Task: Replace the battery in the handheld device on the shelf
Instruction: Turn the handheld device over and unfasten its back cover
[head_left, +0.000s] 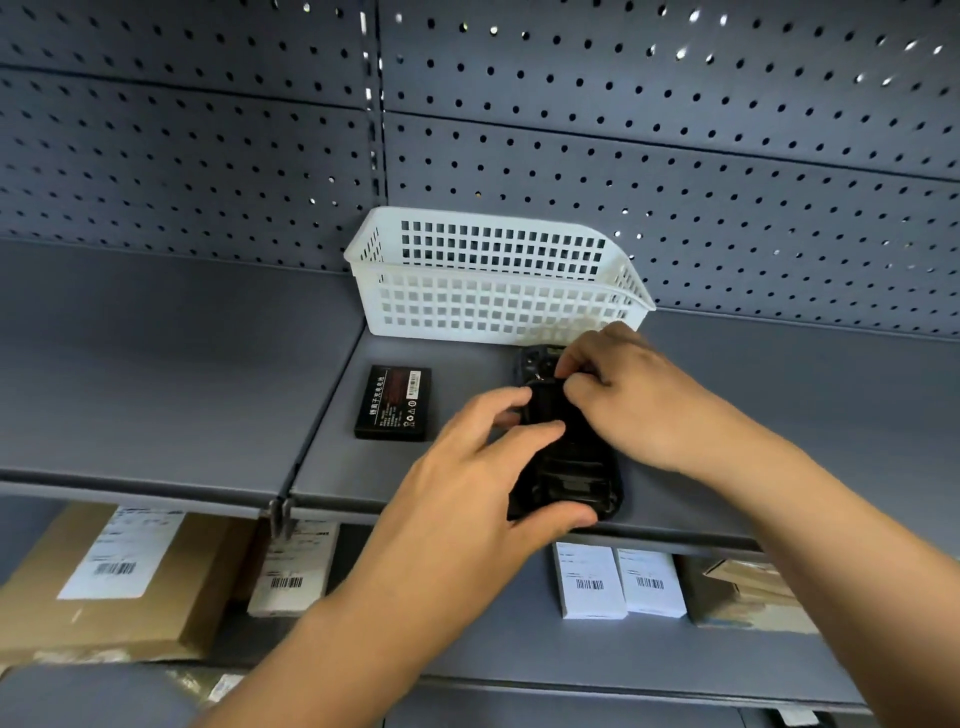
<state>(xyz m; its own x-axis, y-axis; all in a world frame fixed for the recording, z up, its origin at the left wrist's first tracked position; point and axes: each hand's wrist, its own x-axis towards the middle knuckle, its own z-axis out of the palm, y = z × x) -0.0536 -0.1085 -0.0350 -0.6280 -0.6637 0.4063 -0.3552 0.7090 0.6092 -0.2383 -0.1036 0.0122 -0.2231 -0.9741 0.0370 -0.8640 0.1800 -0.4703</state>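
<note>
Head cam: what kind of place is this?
Likely a stockroom or warehouse aisle: grey metal shelf with a pegboard back panel, and barcode-labelled cardboard box and white cartons on the shelf below.

2 bare forearms, left hand (467, 467) and right hand (639, 395), no sleeves, rings or gloves.
</note>
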